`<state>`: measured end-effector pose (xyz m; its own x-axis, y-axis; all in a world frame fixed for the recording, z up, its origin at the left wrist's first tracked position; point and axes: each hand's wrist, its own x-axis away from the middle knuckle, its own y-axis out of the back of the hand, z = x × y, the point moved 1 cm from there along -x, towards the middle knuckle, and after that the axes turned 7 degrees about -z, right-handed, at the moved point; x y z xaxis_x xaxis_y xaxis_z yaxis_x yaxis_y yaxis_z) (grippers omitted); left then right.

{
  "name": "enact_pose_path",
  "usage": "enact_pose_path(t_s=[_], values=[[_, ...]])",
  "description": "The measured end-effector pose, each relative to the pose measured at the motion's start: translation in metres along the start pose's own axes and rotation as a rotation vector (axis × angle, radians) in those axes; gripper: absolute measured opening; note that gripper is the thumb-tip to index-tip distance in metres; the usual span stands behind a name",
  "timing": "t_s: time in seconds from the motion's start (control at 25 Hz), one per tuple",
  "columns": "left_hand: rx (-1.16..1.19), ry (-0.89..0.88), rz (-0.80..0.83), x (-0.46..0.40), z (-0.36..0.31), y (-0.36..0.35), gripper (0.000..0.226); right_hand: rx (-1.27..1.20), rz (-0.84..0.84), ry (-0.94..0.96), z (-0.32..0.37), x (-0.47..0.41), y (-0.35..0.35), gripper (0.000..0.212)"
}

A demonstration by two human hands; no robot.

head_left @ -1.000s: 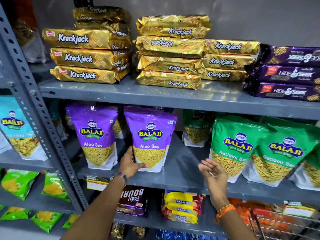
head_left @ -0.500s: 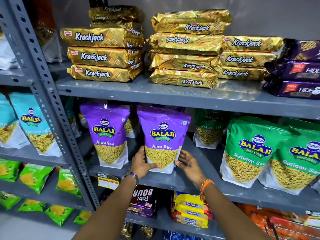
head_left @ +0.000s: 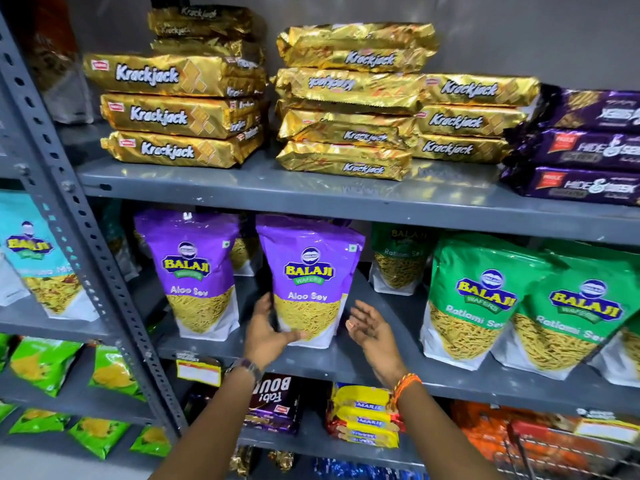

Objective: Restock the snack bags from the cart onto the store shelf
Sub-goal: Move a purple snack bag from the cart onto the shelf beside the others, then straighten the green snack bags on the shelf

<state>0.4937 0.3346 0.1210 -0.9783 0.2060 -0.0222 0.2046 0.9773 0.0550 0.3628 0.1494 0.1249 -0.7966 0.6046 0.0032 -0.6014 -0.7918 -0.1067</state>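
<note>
A purple Balaji Aloo Sev bag [head_left: 308, 275] stands upright on the grey middle shelf [head_left: 311, 358]. My left hand [head_left: 268, 329] cups its lower left corner, thumb up the side and fingers under the front. A little to the bag's right, my right hand [head_left: 369, 329] hovers with its fingers apart and touches nothing. A second purple Aloo Sev bag [head_left: 197, 271] stands to the left, and green Ratlami Sev bags [head_left: 481, 299] stand to the right.
Gold Krackjack packs [head_left: 173, 112] and purple Hide & Seek packs [head_left: 585, 150] fill the upper shelf. A grey perforated upright [head_left: 86, 237] divides the bays at left. Biscuit packs [head_left: 363, 420] lie below, and a wire cart [head_left: 568, 452] shows at bottom right.
My right hand has come off the bag's right side and now hovers apart from it. The left hand stays at the lower left corner. The view has shifted slightly.
</note>
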Motion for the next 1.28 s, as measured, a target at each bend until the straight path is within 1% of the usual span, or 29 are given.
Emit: enact_pose_path(t_s=[0.08, 0.12, 0.16, 0.2, 0.24, 0.28, 0.32, 0.4, 0.44, 0.56, 0.6, 0.68, 0.72, 0.76, 0.84, 0.96, 1.2, 1.28], values=[[0.086, 0.038, -0.267, 0.022, -0.003, -0.006, 0.065, -0.078, -0.209, 0.046, 0.005, 0.022, 0.037, 0.041], [0.110, 0.021, -0.340, 0.036, -0.006, -0.016, 0.054, -0.096, -0.350, 0.087, 0.009, 0.035, 0.062, 0.036], [0.119, -0.014, -0.349, 0.050, -0.009, -0.029, 0.050, -0.102, -0.492, 0.125, 0.012, 0.047, 0.087, 0.034], [0.112, -0.056, -0.312, 0.062, -0.012, -0.047, 0.048, -0.116, -0.614, 0.155, 0.015, 0.057, 0.109, 0.035], [0.092, -0.093, -0.231, 0.073, -0.016, -0.068, 0.046, -0.141, -0.700, 0.169, 0.017, 0.063, 0.130, 0.039], [0.073, -0.122, -0.121, 0.081, -0.020, -0.092, 0.044, -0.152, -0.747, 0.170, 0.019, 0.066, 0.148, 0.043], [0.055, -0.135, -0.008, 0.084, -0.023, -0.115, 0.040, -0.136, -0.759, 0.156, 0.022, 0.063, 0.161, 0.047], [0.058, -0.084, 0.190, 0.088, -0.025, -0.162, 0.033, -0.061, -0.719, 0.088, 0.021, 0.053, 0.182, 0.055], [0.055, -0.046, 0.264, 0.089, -0.022, -0.182, 0.034, -0.031, -0.672, 0.059, 0.019, 0.048, 0.189, 0.058], [0.003, 0.020, 0.446, 0.087, -0.015, -0.232, 0.049, 0.104, -0.503, 0.091, 0.016, 0.033, 0.208, 0.066], [-0.006, 0.023, 0.478, 0.086, -0.013, -0.245, 0.049, 0.166, -0.454, 0.109, 0.014, 0.028, 0.214, 0.065], [-0.018, -0.023, 0.490, 0.085, -0.011, -0.259, 0.031, 0.261, -0.404, 0.111, 0.011, 0.020, 0.221, 0.061], [-0.014, -0.030, 0.474, 0.086, -0.009, -0.262, 0.022, 0.271, -0.389, 0.097, 0.009, 0.018, 0.224, 0.061], [0.001, -0.026, 0.454, 0.088, -0.007, -0.261, 0.019, 0.269, -0.367, 0.084, 0.007, 0.016, 0.226, 0.063], [0.033, -0.038, 0.422, 0.089, -0.003, -0.251, 0.019, 0.255, -0.312, 0.080, 0.005, 0.012, 0.223, 0.065], [0.065, -0.040, 0.390, 0.081, 0.004, -0.231, 0.022, 0.228, -0.241, 0.070, 0.006, 0.006, 0.206, 0.063], [0.088, -0.015, 0.348, 0.068, 0.001, -0.201, 0.026, 0.216, -0.174, 0.079, 0.002, 0.001, 0.178, 0.058], [0.141, 0.011, 0.337, 0.062, -0.011, -0.196, 0.026, 0.188, -0.164, 0.060, 0.007, 0.000, 0.174, 0.058]])
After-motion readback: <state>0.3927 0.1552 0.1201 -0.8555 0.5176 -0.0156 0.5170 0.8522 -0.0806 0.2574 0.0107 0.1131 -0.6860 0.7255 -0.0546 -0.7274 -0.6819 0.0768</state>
